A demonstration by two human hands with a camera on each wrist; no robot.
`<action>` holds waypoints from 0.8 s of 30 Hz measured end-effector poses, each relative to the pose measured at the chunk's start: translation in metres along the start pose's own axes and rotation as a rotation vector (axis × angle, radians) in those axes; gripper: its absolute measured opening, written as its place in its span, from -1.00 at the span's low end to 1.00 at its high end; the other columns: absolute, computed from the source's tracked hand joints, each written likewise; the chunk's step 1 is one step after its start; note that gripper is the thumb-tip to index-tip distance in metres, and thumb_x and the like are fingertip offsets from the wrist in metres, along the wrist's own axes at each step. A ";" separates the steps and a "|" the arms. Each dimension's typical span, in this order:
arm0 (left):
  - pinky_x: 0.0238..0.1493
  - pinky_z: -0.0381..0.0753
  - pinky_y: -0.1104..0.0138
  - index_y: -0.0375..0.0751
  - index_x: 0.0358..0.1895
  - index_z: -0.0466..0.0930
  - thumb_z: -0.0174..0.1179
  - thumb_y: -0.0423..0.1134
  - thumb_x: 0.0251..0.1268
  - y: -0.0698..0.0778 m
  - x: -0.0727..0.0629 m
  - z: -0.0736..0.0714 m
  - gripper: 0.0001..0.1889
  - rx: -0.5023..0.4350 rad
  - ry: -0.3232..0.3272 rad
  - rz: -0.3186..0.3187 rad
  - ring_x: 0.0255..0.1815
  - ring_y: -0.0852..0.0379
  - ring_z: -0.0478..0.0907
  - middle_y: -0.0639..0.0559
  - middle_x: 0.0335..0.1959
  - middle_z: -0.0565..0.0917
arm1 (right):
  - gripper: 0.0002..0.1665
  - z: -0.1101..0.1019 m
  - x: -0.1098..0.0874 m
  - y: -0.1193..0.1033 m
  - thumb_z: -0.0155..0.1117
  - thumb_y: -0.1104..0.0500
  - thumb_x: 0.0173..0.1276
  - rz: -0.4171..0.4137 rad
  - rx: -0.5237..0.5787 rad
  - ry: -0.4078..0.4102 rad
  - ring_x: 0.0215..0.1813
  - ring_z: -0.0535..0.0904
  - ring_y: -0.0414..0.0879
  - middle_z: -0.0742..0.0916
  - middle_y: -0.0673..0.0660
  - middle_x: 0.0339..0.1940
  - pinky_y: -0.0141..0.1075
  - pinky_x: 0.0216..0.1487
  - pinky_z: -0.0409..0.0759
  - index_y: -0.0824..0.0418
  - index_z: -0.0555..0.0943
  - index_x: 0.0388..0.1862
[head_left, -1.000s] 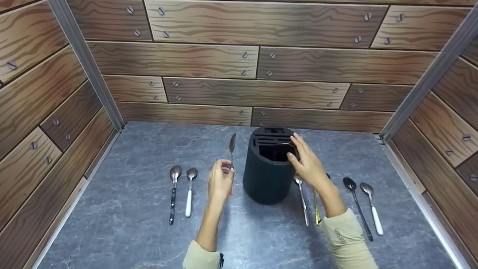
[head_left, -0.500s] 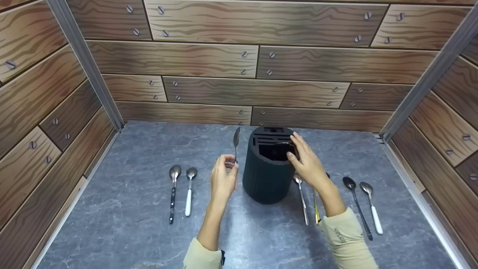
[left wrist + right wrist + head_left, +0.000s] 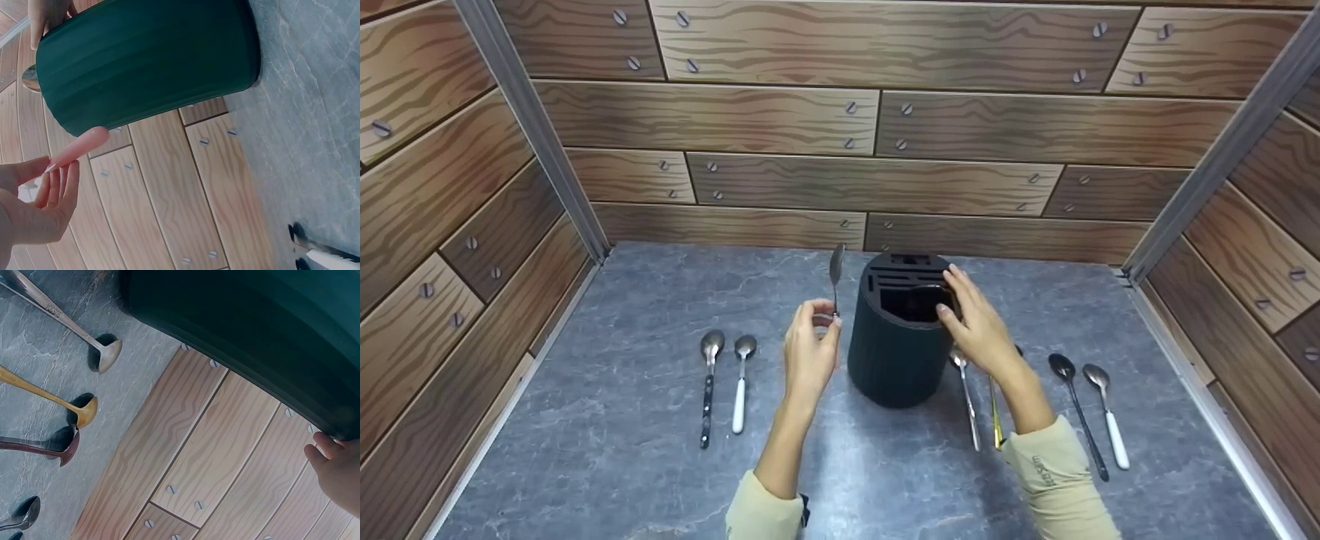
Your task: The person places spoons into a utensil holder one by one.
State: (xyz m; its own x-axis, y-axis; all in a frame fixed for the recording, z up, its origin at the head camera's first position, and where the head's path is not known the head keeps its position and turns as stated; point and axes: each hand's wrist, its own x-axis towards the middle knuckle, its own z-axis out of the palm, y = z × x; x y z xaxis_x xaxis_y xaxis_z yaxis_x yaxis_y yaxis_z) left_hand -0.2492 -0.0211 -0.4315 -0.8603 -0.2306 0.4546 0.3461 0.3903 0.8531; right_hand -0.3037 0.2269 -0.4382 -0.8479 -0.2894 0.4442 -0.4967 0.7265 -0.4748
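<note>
My left hand (image 3: 810, 352) pinches a spoon upright between thumb and fingertips, left of the dark green cutlery holder (image 3: 894, 367). Its narrow metal bowl (image 3: 837, 264) points up in the head view. Below the fingers, the spoon's pink handle (image 3: 79, 147) shows in the left wrist view, close to the holder's side. My right hand (image 3: 979, 330) rests on the holder's right rim with fairly straight fingers. The holder stands upright, with slots and a large opening on top. A dark spoon bowl (image 3: 928, 295) sits inside that opening.
On the left lie a spoon with a black dotted handle (image 3: 708, 390) and a white-handled spoon (image 3: 739, 390). Right of the holder lie a silver spoon (image 3: 969, 409), a gold spoon (image 3: 42, 391), a black spoon (image 3: 1076, 409) and others. Wood-patterned walls enclose the table.
My left hand has moved slightly up and to the right with the spoon, nearer the holder's top. The right hand stays on the rim.
</note>
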 end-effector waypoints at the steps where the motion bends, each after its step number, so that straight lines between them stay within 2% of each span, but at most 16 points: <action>1: -0.25 0.56 0.21 -0.26 -0.19 0.52 0.22 -0.45 0.11 0.001 0.000 0.000 -0.82 -0.011 0.001 0.006 -0.25 0.07 0.57 -0.01 -0.26 0.56 | -0.34 0.000 0.000 0.000 0.00 0.06 0.38 0.001 0.001 -0.003 0.40 0.04 0.13 0.23 0.23 0.40 0.03 0.29 0.05 0.34 0.20 0.37; 5: -0.26 0.56 0.31 -0.28 -0.19 0.52 0.23 -0.46 0.10 0.007 0.002 0.001 -0.80 -0.027 0.001 0.037 -0.25 0.08 0.56 -0.01 -0.26 0.56 | -0.33 0.000 -0.001 0.000 -0.01 0.05 0.39 0.003 0.010 -0.009 0.40 0.03 0.12 0.20 0.21 0.42 0.06 0.28 0.06 0.33 0.18 0.38; 11: -0.26 0.56 0.28 -0.30 -0.17 0.51 0.23 -0.45 0.12 0.017 0.006 0.004 -0.80 -0.046 -0.004 0.075 -0.25 0.07 0.57 -0.03 -0.25 0.56 | -0.33 0.000 -0.001 0.001 0.00 0.05 0.38 -0.001 0.012 -0.002 0.40 0.03 0.12 0.21 0.20 0.41 0.06 0.28 0.06 0.32 0.18 0.38; 17: -0.30 0.56 0.38 -0.33 -0.17 0.51 0.23 -0.46 0.12 0.029 0.013 0.008 -0.80 -0.072 0.002 0.130 -0.27 0.08 0.58 -0.04 -0.27 0.56 | -0.34 -0.001 -0.001 0.001 0.00 0.06 0.38 0.006 0.013 -0.004 0.41 0.02 0.12 0.22 0.21 0.41 0.04 0.29 0.04 0.33 0.19 0.38; 24: -0.25 0.55 0.42 -0.36 -0.15 0.51 0.21 -0.48 0.13 0.037 0.019 0.017 -0.80 -0.182 0.040 0.158 -0.24 0.11 0.56 -0.04 -0.24 0.55 | -0.33 0.000 -0.001 0.000 0.00 0.06 0.38 0.007 0.014 -0.003 0.41 0.02 0.12 0.22 0.21 0.41 0.05 0.29 0.04 0.33 0.19 0.38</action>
State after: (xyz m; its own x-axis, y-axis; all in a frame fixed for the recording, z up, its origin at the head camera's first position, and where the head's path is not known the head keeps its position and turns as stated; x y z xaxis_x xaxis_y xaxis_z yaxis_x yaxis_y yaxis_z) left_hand -0.2585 0.0040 -0.3955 -0.7758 -0.2161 0.5928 0.5400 0.2586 0.8009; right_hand -0.3034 0.2272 -0.4385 -0.8518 -0.2866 0.4385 -0.4935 0.7199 -0.4881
